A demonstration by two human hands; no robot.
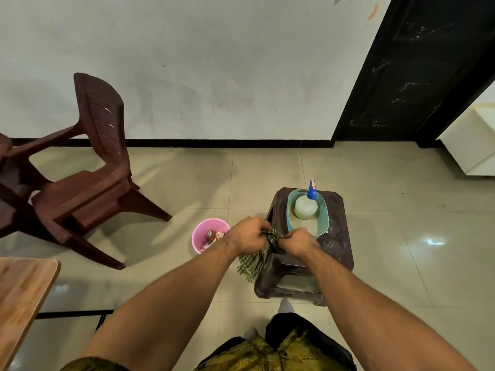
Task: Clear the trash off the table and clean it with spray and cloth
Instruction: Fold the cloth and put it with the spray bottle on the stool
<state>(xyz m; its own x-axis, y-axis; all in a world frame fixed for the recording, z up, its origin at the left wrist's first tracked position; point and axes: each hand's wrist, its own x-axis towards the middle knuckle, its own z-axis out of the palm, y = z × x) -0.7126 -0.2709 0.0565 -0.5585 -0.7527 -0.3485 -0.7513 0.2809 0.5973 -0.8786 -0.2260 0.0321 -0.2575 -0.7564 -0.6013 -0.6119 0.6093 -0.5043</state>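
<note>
Both my hands grip a green checked cloth (256, 261) in front of me, above the near left corner of a dark plastic stool (336, 245). My left hand (247, 234) and my right hand (298, 241) are closed on its bunched top, and the rest hangs down between them. A white spray bottle (306, 206) with a blue nozzle stands in a teal basin (322, 210) on the stool. A pink bin (199, 231) holding wrappers sits on the floor to the left of the stool. The wooden table (21, 287) shows only as a corner at the lower left.
A brown plastic chair (99, 167) stands on the tiled floor at the left, near the wall. A black door frame (401, 76) rises at the right, with a white cabinet (471, 145) beyond it. My feet are just before the stool.
</note>
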